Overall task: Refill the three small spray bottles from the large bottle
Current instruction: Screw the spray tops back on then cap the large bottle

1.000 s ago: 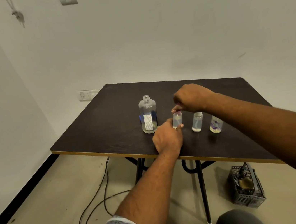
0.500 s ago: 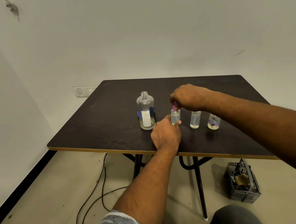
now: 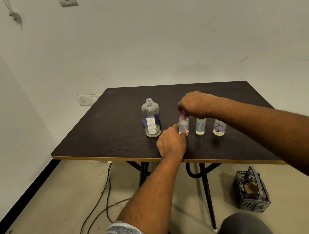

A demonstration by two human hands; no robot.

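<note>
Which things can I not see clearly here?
Head view, all:
Tops of the middle bottle and right bottle: hidden by the right arm.
Purple top of the left bottle: mostly covered by the right hand.
Left bottle's base: behind the left hand.
Large bottle label: too small to read.

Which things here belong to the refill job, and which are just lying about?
Job:
- large bottle, uncapped
- held small bottle, gripped by left hand
- purple spray top, pinched by right hand
- middle small bottle
- end small bottle

Lying about:
- grey basket on the floor
- cables under the table
- wall socket
</note>
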